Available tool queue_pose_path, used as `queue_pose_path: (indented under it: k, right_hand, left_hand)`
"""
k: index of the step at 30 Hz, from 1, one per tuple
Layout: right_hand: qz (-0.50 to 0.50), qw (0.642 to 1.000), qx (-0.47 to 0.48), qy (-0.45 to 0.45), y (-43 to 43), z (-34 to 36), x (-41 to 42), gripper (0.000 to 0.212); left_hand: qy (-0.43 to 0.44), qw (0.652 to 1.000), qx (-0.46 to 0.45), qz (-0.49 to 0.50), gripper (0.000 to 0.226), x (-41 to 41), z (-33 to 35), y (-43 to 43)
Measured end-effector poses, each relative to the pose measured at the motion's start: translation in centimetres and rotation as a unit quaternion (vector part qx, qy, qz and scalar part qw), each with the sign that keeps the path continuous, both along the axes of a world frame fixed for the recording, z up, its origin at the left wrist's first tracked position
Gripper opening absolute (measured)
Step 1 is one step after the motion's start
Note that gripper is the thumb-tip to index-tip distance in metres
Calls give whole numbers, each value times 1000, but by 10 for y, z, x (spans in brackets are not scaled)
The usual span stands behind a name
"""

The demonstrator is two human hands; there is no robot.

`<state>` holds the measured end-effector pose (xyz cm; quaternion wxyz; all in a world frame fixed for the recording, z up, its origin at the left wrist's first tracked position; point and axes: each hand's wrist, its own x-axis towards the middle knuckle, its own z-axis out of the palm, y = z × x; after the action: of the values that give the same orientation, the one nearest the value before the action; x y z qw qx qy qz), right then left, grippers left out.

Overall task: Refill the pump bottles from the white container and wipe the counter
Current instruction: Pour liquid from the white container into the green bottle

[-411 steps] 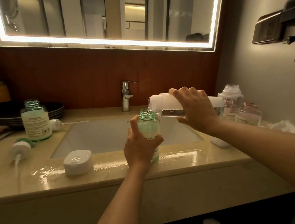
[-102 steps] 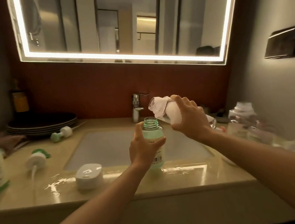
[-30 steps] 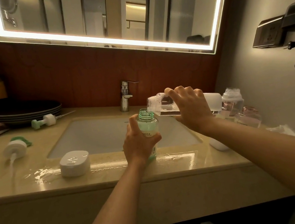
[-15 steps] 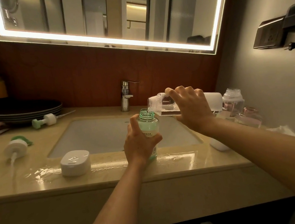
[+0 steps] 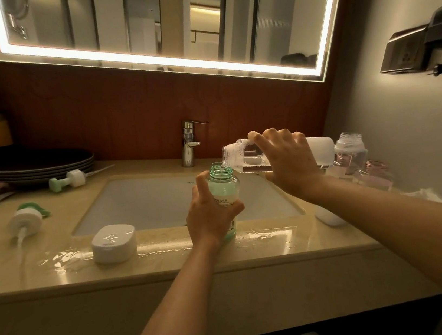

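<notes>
My left hand [image 5: 210, 220] grips an uncapped green pump bottle [image 5: 224, 186] standing upright on the wet counter [image 5: 170, 259] at the sink's front edge. My right hand [image 5: 287, 163] holds the white container [image 5: 321, 149] tipped almost flat, its clear mouth [image 5: 231, 156] right over the green bottle's neck, with liquid running in. Two green-and-white pump heads lie on the left of the counter, one [image 5: 24, 220] nearer and one [image 5: 67, 181] by the plates. Two open pinkish bottles [image 5: 351, 153] stand at the right, behind my right arm.
A white box-shaped object [image 5: 113, 242] sits on the wet front strip left of my hand. Dark stacked plates [image 5: 32, 167] are at the back left, a chrome faucet [image 5: 189, 143] stands behind the basin [image 5: 145, 203], and a crumpled white wipe [image 5: 425, 194] lies at the far right.
The view has shifted slightly. Both hands keep their hold, and the white container stays tipped over the green bottle's neck as before.
</notes>
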<state>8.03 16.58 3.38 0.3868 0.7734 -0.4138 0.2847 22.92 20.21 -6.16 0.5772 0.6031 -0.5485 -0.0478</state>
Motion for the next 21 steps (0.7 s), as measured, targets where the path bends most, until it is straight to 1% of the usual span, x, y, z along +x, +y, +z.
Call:
queue_pose_path:
  k: [21]
  right_hand:
    - [3, 1000, -6, 2, -5, -2, 0, 71]
  left_hand:
    - [3, 1000, 3, -2, 85, 0, -1, 0]
